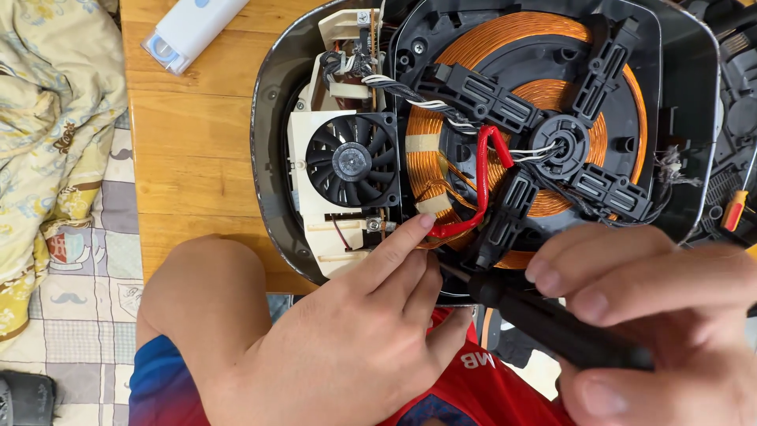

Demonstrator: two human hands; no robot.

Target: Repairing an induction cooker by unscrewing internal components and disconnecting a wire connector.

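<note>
The cooker [276,197], an opened induction unit with its top off, lies on the wooden table [189,142] and fills most of the view. It looks heavy and stiff in its dark shell, so the rim is the safe place to take it; the insides are not.

At the cooker's centre sits the copper coil [505,35], wound of fine wire that probably bends and scratches easily, held under black plastic arms that could snap if levered. Left of the coil is the fan [352,161] on a pale plastic frame, light and brittle-looking. A red wire [482,170] loops over the coil's near side, soft and easily tugged loose.

At the cooker's near edge, the left hand [355,339] is half curled and holds nothing, its forefinger touching the red wire's end. The right hand [670,315] is closed around the screwdriver [552,323], a black handle, its shaft aimed under the coil's near edge; the tip is hidden.
</note>
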